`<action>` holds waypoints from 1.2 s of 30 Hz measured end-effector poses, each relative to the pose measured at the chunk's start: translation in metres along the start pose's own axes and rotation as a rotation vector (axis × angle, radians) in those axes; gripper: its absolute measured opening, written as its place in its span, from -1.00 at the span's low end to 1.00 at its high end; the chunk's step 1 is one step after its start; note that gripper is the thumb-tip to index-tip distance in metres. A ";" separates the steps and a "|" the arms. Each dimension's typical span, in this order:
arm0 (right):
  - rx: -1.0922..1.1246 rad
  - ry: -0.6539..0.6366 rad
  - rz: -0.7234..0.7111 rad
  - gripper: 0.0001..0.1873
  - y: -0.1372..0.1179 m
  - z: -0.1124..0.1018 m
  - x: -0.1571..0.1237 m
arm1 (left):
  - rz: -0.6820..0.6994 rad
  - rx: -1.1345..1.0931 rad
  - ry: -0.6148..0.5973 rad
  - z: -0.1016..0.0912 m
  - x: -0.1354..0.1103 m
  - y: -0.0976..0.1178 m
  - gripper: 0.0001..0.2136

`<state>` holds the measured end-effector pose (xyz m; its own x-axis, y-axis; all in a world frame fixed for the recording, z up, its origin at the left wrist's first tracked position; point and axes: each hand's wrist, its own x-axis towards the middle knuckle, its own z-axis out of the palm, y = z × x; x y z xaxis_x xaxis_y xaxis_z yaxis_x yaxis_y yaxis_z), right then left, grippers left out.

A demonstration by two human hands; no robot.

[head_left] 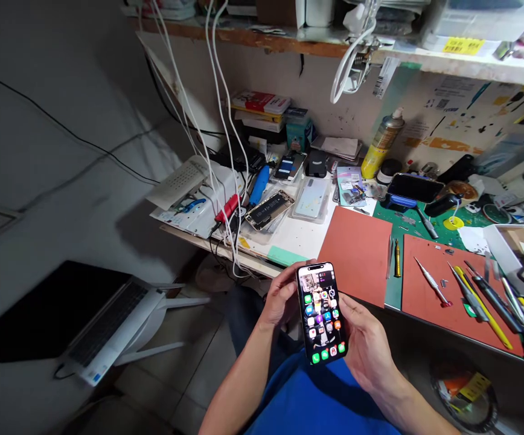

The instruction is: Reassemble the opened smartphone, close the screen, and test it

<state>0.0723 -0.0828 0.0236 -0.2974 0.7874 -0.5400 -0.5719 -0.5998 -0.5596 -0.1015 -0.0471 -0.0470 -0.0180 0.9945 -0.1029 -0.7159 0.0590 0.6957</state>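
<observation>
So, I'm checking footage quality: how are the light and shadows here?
Head view: the workbench is well lit; head view: the left wall is dimmer, with dark shadow patches; head view: the phone glows, its icons distinguishable.

From where I'm standing: bench (314, 234) is packed. Ref = red mat (357, 254). Left of it: opened phone (270, 210), pale phone (309, 199), then blue handle (259, 185), red handle (227, 208) farther out. Behind it: spray can (375, 158) upright, small bag (351, 181). Right of it: gold screwdriver (396, 258) on green mat (395, 294), then second red mat (420, 308) with silver tool (430, 279), yellow tool (500, 332).
</observation>
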 end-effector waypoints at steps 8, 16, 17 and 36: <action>0.025 -0.001 0.014 -0.55 -0.001 0.001 0.001 | -0.036 -0.002 0.003 -0.002 0.001 -0.001 -0.51; 0.035 -0.009 0.028 -0.59 -0.002 0.002 0.003 | -0.056 -0.009 0.012 -0.005 0.002 0.000 -0.55; 0.034 -0.011 0.030 -0.59 -0.002 0.002 0.003 | -0.058 -0.011 0.011 -0.005 0.002 0.000 -0.53; 0.025 -0.012 0.036 -0.62 -0.004 0.001 0.006 | -0.040 -0.009 -0.016 -0.007 0.005 -0.003 -0.55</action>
<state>0.0720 -0.0754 0.0226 -0.3274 0.7672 -0.5515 -0.5795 -0.6240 -0.5241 -0.1038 -0.0427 -0.0546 0.0214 0.9927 -0.1190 -0.7220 0.0977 0.6850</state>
